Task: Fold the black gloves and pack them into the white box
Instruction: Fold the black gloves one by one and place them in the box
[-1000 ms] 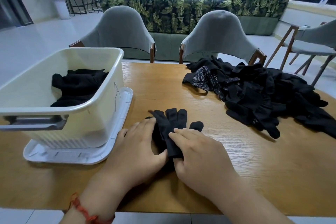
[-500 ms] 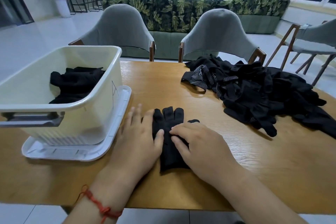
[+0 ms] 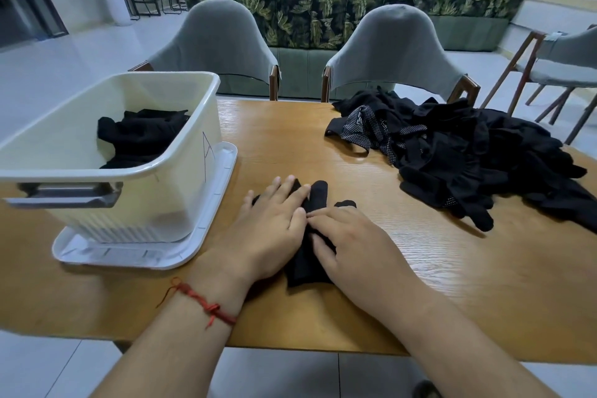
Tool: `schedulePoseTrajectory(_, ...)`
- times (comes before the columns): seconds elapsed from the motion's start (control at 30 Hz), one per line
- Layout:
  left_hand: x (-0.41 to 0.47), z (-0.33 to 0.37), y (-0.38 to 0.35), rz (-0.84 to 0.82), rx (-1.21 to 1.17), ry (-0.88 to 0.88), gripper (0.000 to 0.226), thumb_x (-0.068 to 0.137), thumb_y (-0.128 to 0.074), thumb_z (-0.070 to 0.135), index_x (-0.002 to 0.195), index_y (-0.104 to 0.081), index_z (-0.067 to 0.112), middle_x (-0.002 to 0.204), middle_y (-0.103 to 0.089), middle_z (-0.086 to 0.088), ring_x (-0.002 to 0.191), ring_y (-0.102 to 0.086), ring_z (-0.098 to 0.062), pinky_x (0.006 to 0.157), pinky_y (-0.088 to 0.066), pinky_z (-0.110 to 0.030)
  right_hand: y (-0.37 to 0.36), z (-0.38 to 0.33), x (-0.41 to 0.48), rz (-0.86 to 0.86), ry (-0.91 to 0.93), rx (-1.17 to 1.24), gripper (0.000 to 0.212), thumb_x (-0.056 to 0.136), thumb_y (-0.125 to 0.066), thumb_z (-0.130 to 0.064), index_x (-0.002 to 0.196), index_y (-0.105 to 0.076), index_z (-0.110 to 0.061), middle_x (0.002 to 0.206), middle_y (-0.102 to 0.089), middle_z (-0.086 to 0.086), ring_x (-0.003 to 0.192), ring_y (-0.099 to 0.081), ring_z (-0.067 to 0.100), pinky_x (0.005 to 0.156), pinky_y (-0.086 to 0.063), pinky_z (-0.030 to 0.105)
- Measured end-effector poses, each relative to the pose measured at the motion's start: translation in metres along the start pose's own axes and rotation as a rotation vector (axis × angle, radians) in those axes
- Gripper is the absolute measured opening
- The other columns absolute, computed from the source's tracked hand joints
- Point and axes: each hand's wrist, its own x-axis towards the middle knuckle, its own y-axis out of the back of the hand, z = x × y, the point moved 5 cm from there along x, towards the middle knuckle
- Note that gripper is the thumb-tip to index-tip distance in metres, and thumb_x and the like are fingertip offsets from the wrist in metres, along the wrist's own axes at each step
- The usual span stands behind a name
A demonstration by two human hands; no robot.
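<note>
We find the glove pair (image 3: 305,268) lying flat on the bench (image 3: 420,284), just right of the box (image 3: 181,178), cuff end toward the person and fingertips pointing away. The left hand (image 3: 271,229) lies released, fingers straight, pressing down on the pair's left half. The right hand (image 3: 358,249) rests on the right half with fingers bent toward the left hand. We cannot tell whether it pinches the cloth or only presses it. The box holds folded gloves (image 3: 139,136) at its far end, with free floor nearer us, and it stands on a white lid (image 3: 223,178). A loose pile (image 3: 468,155) of black gloves lies well apart on the right of the bench. In our judgement the pair is light, limp knit cloth. It will not hold a crease unaided, and the layers may slide on each other or spring open once pressure is lifted. It is not fragile, and the wood bench offers little grip beneath it. We judge the best hold to be at the cuff edge, pinched through both layers, with the other palm pinning the middle as a fold line. For carrying, the folded bundle should be clasped across its full thickness so that no finger of the pair trails out over the box rim.
</note>
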Motion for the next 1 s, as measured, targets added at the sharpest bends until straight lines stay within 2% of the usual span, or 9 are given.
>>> schedulePoseTrajectory(0.13,0.003,0.01,0.003,-0.026,-0.06,-0.117,0.056,0.109,-0.012,0.044,0.164,-0.023,0.049,0.173,-0.005,0.028,0.156,0.012,0.009,0.13,0.012,-0.045,-0.002,0.003,0.001,-0.011,-0.017,-0.011,0.032,0.101,-0.048,-0.031,0.118,-0.072,-0.019,0.113,-0.069,-0.008,0.103,-0.054,0.012,0.094,-0.045,0.027)
schedulePoseTrajectory(0.27,0.014,0.002,0.0,-0.075,-0.015,-0.027,0.054,0.113,-0.011,0.042,0.166,-0.018,0.046,0.174,-0.004,0.023,0.158,0.01,0.004,0.131,0.009,-0.046,-0.001,0.002,0.001,-0.012,-0.01,-0.014,0.029,0.105,-0.053,-0.027,0.125,-0.073,-0.021,0.122,-0.07,-0.01,0.111,-0.055,0.01,0.097,-0.038,0.017)
schedulePoseTrajectory(0.37,0.012,-0.007,0.007,0.053,-0.022,0.045,0.055,0.113,-0.021,0.04,0.167,-0.02,0.037,0.176,-0.007,0.018,0.16,0.005,0.0,0.132,0.003,-0.046,-0.001,0.001,0.0,-0.014,-0.028,-0.007,0.029,0.108,-0.057,-0.03,0.131,-0.073,-0.022,0.131,-0.069,-0.011,0.121,-0.056,0.01,0.103,-0.034,0.013)
schedulePoseTrajectory(0.47,-0.002,-0.014,0.017,0.296,-0.192,0.041,0.05,0.111,-0.036,0.028,0.161,-0.039,0.03,0.169,-0.032,0.013,0.159,-0.018,-0.005,0.131,-0.015,-0.043,0.001,0.003,-0.001,-0.038,-0.061,0.036,0.031,0.11,-0.055,-0.032,0.137,-0.069,-0.026,0.135,-0.066,-0.016,0.128,-0.051,0.003,0.105,-0.028,0.007)
schedulePoseTrajectory(0.57,-0.018,-0.02,0.022,0.473,-0.321,0.054,0.047,0.101,-0.046,0.009,0.144,-0.056,0.025,0.141,-0.059,0.007,0.133,-0.051,-0.009,0.113,-0.042,-0.03,0.007,0.006,-0.003,-0.01,-0.082,0.154,0.031,0.11,-0.055,-0.026,0.138,-0.068,-0.03,0.133,-0.064,-0.022,0.126,-0.051,-0.004,0.106,-0.033,0.006)
schedulePoseTrajectory(0.67,-0.035,-0.024,0.022,0.528,-0.379,0.106,0.046,0.092,-0.049,-0.003,0.125,-0.062,0.026,0.109,-0.066,0.008,0.101,-0.06,-0.007,0.084,-0.043,-0.009,0.021,0.014,-0.005,0.157,-0.127,0.273,0.03,0.106,-0.057,-0.01,0.126,-0.074,-0.026,0.119,-0.069,-0.021,0.115,-0.061,-0.002,0.098,-0.047,0.013)
schedulePoseTrajectory(0.73,-0.046,-0.023,0.021,0.514,-0.427,0.097,0.045,0.091,-0.052,-0.004,0.118,-0.062,0.03,0.099,-0.065,0.011,0.093,-0.062,-0.007,0.077,-0.042,-0.006,0.027,0.022,-0.007,0.21,-0.182,0.288,0.029,0.103,-0.061,-0.007,0.116,-0.077,-0.027,0.107,-0.072,-0.021,0.104,-0.065,0.001,0.09,-0.053,0.019)
schedulePoseTrajectory(0.87,-0.059,-0.02,0.019,0.435,-0.477,0.026,0.045,0.092,-0.063,0.001,0.121,-0.06,0.036,0.105,-0.065,0.014,0.099,-0.063,-0.008,0.083,-0.048,-0.011,0.028,0.028,-0.01,0.189,-0.209,0.299,0.022,0.096,-0.069,-0.009,0.099,-0.076,-0.031,0.098,-0.071,-0.019,0.097,-0.066,0.005,0.081,-0.056,0.025)
schedulePoseTrajectory(1.0,-0.065,-0.012,0.024,0.446,-0.391,-0.099,0.045,0.09,-0.065,-0.001,0.117,-0.066,0.036,0.114,-0.062,0.019,0.115,-0.06,-0.009,0.091,-0.049,-0.018,0.028,0.02,-0.011,0.115,-0.14,0.312,0.013,0.095,-0.075,-0.023,0.096,-0.074,-0.036,0.099,-0.069,-0.019,0.1,-0.065,0.008,0.081,-0.054,0.025)
